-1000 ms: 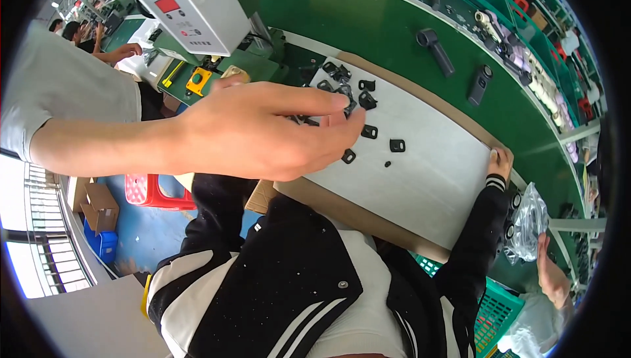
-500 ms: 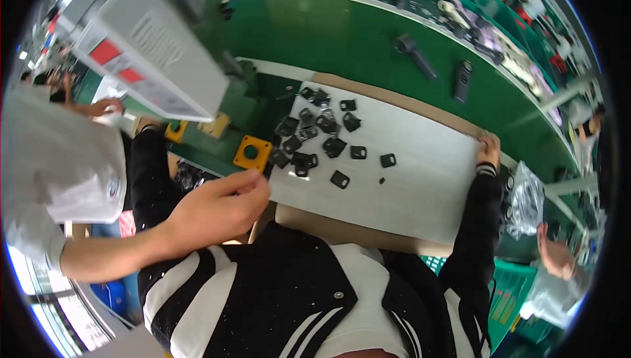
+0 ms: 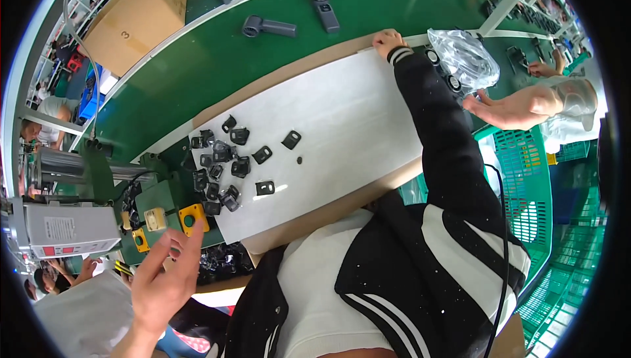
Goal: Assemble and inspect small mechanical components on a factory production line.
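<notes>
Head cam view, starting up close: the wearer's black-and-white jacket point(image 3: 401, 272) fills the bottom, and near its left side there's a co-worker's bare hand point(image 3: 164, 282), fingers spread and bent, nothing visible in it. Wearer's own left hand is out of sight, so I can't tell what it's doing. Just past the jacket lies a long, shallow cardboard tray with a white surface point(image 3: 348, 121), slanting up to the right. Bunched at its left end are small black plastic parts point(image 3: 222, 153), some looking wrapped in clear film, with a few looser ones and a tiny black oval bit point(image 3: 300, 160) toward the middle. Off to the right, another person's hand point(image 3: 509, 108) is palm up with fingers extended, right beside a crinkly clear plastic bag point(image 3: 463, 59). Wearer's right hand point(image 3: 388, 41) rests at the tray's far right edge, fingers curled in; can't tell if it's really gripping the cardboard. Beyond that, on the green tabletop point(image 3: 197, 69), sit two dark grey round-headed handheld devices point(image 3: 269, 27), well apart from the parts, then a big brown cardboard box point(image 3: 135, 23) farther back.
</notes>
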A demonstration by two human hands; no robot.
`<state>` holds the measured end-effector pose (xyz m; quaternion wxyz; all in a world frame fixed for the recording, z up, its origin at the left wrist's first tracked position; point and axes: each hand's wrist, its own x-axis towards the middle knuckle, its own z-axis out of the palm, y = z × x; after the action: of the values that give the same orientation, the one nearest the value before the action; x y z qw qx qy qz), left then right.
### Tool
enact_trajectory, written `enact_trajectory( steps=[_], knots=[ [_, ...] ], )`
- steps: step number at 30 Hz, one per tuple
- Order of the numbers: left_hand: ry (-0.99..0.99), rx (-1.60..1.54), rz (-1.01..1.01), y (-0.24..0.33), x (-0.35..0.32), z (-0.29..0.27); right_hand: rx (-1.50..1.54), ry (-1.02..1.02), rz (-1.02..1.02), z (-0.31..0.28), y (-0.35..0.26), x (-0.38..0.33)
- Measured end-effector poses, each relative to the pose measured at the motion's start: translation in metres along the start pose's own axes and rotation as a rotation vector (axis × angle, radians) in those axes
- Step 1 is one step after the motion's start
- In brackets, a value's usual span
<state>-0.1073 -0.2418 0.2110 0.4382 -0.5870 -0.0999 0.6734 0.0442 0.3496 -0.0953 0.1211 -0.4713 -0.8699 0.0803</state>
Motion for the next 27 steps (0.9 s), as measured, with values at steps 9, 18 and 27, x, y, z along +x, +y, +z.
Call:
enact_trajectory(
  steps=[9, 18, 27],
  knots=[
    [0.060, -0.311, -0.339, -0.033, -0.011, -0.009, -0.253, -0.193, -0.221, -0.003, 0.004, 0.028],
    [0.941, -2.161, -1.006, -0.037, 0.163, -0.047, 0.433, 0.113, -0.237, -0.033, 0.024, -0.039],
    [1.837, -2.952, -0.923, -0.128, 0.279, -0.056, 0.922, 0.061, -0.050, -0.065, 0.004, -0.123]
  ],
)
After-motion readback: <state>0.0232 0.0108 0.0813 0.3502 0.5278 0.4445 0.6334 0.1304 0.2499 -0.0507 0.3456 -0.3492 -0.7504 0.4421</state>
